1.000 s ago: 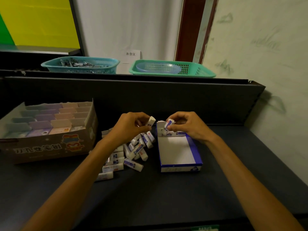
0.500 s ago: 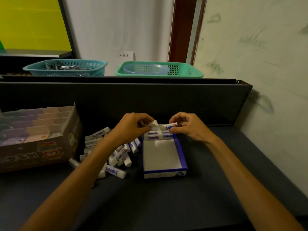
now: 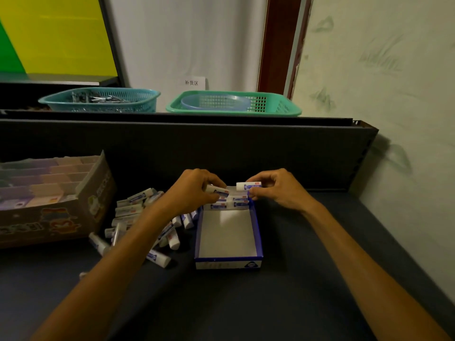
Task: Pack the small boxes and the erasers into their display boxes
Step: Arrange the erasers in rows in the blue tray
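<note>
Since the earlier frame, both hands have shifted slightly: the eraser in the right hand (image 3: 278, 190) now lies level above the far end of the blue-and-white display box (image 3: 229, 263), and the left hand (image 3: 194, 190) has brought its eraser down to the far left corner of that box.

Count:
- Two hands, each holding one eraser.
- One right-hand eraser (image 3: 248, 186), pinched between thumb and curled fingers, horizontal, near the centre of the frame.
- One left-hand eraser (image 3: 218, 190), gripped by curled fingers, tilted, touching or just above the packed row; which one cannot be told.
- Packed erasers (image 3: 240, 201) at the far end of the display box: about four labels show; the exact number cannot be told.
- One loose pile of erasers (image 3: 138, 200) on the dark table (image 3: 246, 303), left of the display box; more than ten, not countable.
- One cardboard display box (image 3: 81, 212) at centre left, holding rows of small boxes (image 3: 46, 178).
- Two baskets at upper centre: a teal basket (image 3: 103, 100) and a green basket (image 3: 234, 104).

Hidden or unclear: the left forearm covers part of the loose pile. The cardboard display box is cut off by the left edge of the frame. The small boxes are blurred, so their number cannot be told. The teal basket's contents are too dark to identify.
</note>
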Available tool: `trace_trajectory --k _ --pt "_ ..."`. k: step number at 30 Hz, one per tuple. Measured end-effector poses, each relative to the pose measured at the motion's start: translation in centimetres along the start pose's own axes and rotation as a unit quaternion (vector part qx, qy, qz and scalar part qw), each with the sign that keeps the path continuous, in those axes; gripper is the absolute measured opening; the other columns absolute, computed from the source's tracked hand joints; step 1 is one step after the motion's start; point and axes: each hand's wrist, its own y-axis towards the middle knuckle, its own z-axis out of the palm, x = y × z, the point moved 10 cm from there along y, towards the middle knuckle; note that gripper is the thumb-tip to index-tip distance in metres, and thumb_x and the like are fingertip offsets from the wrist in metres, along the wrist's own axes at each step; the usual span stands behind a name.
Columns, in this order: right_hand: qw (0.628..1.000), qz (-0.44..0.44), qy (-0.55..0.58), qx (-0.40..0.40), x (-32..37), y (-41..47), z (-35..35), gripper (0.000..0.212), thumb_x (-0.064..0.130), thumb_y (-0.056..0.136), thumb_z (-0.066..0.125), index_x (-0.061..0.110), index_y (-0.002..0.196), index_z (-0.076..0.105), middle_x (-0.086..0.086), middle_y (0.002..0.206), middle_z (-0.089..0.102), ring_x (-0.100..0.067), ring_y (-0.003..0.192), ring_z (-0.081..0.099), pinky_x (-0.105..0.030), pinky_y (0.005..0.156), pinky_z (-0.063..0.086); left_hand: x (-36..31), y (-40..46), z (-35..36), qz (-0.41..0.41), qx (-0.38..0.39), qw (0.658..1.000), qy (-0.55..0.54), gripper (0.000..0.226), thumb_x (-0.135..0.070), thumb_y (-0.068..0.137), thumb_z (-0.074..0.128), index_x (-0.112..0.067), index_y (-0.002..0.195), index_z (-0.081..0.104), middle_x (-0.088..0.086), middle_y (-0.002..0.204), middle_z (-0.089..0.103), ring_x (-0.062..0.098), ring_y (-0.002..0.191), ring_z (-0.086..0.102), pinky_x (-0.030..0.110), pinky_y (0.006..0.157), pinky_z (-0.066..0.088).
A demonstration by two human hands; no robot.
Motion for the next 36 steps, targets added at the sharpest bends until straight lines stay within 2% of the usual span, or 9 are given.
trace_trajectory --k 3,5,13,18,24,27,29,34,36 --pt "1.000 -0.009 -0.014 0.012 0.0 0.2 0.1 0.020 0.017 0.085 0.067 0.029 0.100 0.064 0.006 0.102 0.066 -0.006 0.092 0.067 -0.022 0.076 0.056 -0.4 -0.1 0.0 0.016 -0.004 1.000 -0.014 0.028 -0.017 0.086 0.064 -0.026 0.112 0.061 -0.017 0.099 0.055 -0.009 0.077 0.053 0.007 0.061 0.043" --pt "0.999 -0.017 -0.047 0.017 0.1 0.3 0.2 0.019 0.021 0.085 0.067 0.033 0.100 0.063 0.011 0.103 0.064 -0.003 0.095 0.064 -0.020 0.075 0.055 -0.5 -0.1 0.0 0.022 -0.008 1.000 -0.013 0.027 -0.018 0.086 0.064 -0.026 0.112 0.060 -0.016 0.099 0.057 -0.012 0.078 0.053 0.006 0.062 0.043" --pt "0.995 -0.034 -0.097 0.008 0.4 0.4 0.4 0.024 0.022 0.087 0.066 0.021 0.110 0.062 0.011 0.105 0.060 -0.001 0.094 0.060 -0.013 0.067 0.051 1.3 0.2 1.6 -0.010 0.014 0.998 0.056 0.030 -0.030 0.089 0.059 -0.025 0.118 0.053 -0.003 0.112 0.057 0.004 0.090 0.055 0.015 0.071 0.043" --pt "0.994 -0.028 -0.106 0.002 0.4 0.6 0.7 0.024 0.021 0.085 0.068 0.023 0.108 0.064 0.007 0.107 0.062 -0.004 0.093 0.062 -0.014 0.067 0.052 0.8 0.2 1.9 0.033 0.016 0.990 0.133 0.028 -0.031 0.086 0.063 -0.028 0.113 0.059 -0.010 0.108 0.052 0.006 0.100 0.037 0.025 0.083 0.035" --pt "0.995 -0.025 -0.094 -0.017 0.9 0.5 1.5 0.021 0.015 0.082 0.070 0.025 0.098 0.060 0.012 0.101 0.059 -0.003 0.090 0.061 -0.014 0.066 0.053 1.1 0.1 2.6 0.026 0.036 0.989 0.141 0.024 -0.030 0.085 0.064 -0.026 0.109 0.061 -0.008 0.102 0.045 0.004 0.088 0.040 0.020 0.077 0.033" --pt "0.994 -0.025 -0.109 -0.012 1.1 0.6 2.1 0.022 0.014 0.083 0.070 0.027 0.097 0.060 0.016 0.099 0.057 0.000 0.090 0.059 -0.015 0.071 0.053 1.1 0.2 3.2 0.030 0.054 0.987 0.148 0.023 -0.030 0.084 0.066 -0.025 0.106 0.061 -0.006 0.105 0.054 0.001 0.080 0.044 0.014 0.069 0.033" --pt "0.991 -0.029 -0.133 -0.013 1.0 0.7 2.4 0.020 0.014 0.082 0.070 0.024 0.098 0.063 0.011 0.101 0.060 -0.003 0.091 0.059 -0.018 0.075 0.052 1.0 0.2 3.5 0.033 0.060 0.986 0.155 0.023 -0.031 0.083 0.067 -0.025 0.104 0.062 -0.006 0.106 0.058 0.001 0.079 0.045 0.013 0.068 0.034" --pt "0.982 -0.037 -0.187 -0.006 1.3 0.7 2.7 0.020 0.018 0.082 0.071 0.020 0.102 0.066 0.011 0.100 0.056 -0.002 0.092 0.054 -0.012 0.073 0.044 0.4 0.1 3.4 0.045 0.044 0.976 0.210 0.023 -0.033 0.086 0.063 -0.025 0.107 0.061 -0.004 0.109 0.057 0.009 0.095 0.047 0.025 0.087 0.032" --pt "0.981 -0.025 -0.194 0.000 1.2 0.6 2.7 0.022 0.021 0.082 0.071 0.020 0.104 0.066 0.014 0.097 0.051 0.000 0.090 0.050 -0.010 0.072 0.041 0.4 0.1 3.5 0.048 0.044 0.972 0.226 0.024 -0.034 0.087 0.061 -0.025 0.109 0.060 -0.003 0.111 0.056 0.012 0.102 0.047 0.026 0.089 0.031"
